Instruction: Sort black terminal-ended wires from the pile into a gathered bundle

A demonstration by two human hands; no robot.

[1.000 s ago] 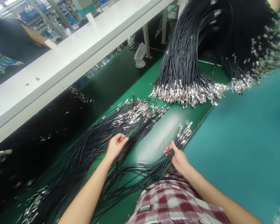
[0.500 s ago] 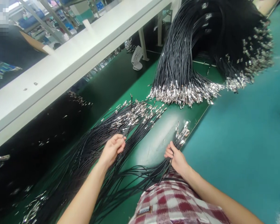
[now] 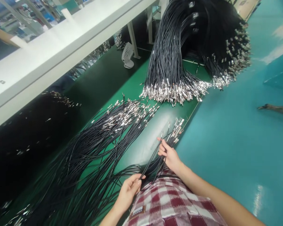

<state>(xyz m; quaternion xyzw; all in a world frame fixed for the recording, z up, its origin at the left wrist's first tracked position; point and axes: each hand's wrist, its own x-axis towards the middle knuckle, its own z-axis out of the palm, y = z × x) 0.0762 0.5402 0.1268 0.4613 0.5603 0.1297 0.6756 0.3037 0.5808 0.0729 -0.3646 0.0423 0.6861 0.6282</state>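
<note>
The bundle (image 3: 178, 127) lies along the table (image 3: 145, 149)'s edge, grasped in the curled fingers of the right hand (image 3: 172, 158), which hide where it is gripped, while the left hand (image 3: 130, 190), below and left of the bundle, pinches a cable (image 3: 151, 157) whose lower end is lost among others near the shirt (image 3: 165, 201). Left of the bundle spreads a pile (image 3: 126, 117), its lower reach too dark to trace; beyond the bundle stand a heap (image 3: 171, 59), cut off above, a fan (image 3: 127, 56) and a shelf (image 3: 73, 39) blocking sight of what lies behind.
</note>
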